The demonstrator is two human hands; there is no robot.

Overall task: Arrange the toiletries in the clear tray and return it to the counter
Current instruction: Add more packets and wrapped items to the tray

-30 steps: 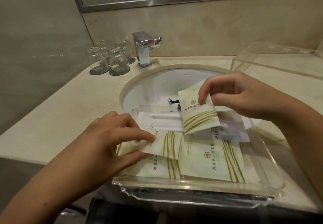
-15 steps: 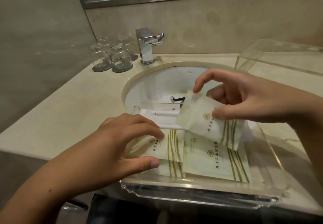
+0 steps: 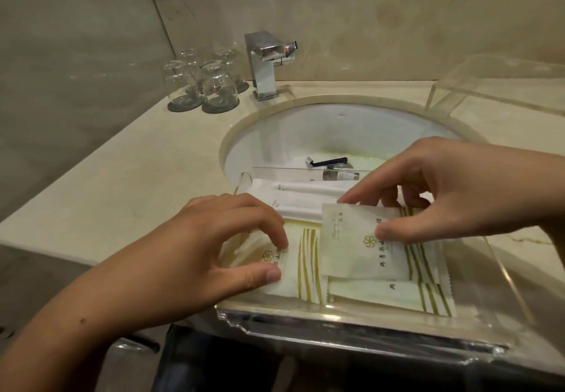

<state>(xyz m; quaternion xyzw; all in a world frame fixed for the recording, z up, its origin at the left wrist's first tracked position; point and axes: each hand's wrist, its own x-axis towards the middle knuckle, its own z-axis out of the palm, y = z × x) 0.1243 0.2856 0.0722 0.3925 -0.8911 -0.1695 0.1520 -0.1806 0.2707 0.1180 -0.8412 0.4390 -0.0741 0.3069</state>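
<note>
A clear tray (image 3: 360,323) sits at the counter's front edge, partly over the sink. White sachets with gold stripes lie flat in it. My right hand (image 3: 443,189) pinches the top sachet (image 3: 351,248) by its far and right edges, laying it on the right stack. My left hand (image 3: 214,245) holds the left sachet (image 3: 293,272) between thumb and fingertips. A long white wrapped packet (image 3: 305,193) lies along the tray's far side. A black razor (image 3: 328,162) and a small bottle (image 3: 339,175) lie behind the tray, in the sink.
A chrome faucet (image 3: 264,67) stands behind the white sink (image 3: 321,128). Several upturned glasses (image 3: 218,87) on dark coasters stand at the back left. A clear acrylic cover (image 3: 501,85) rests on the counter at the right. A mirror runs above.
My right hand has brought its sachet down from upright over the tray to flat on the right stack. My left hand stays on the left sachet.
</note>
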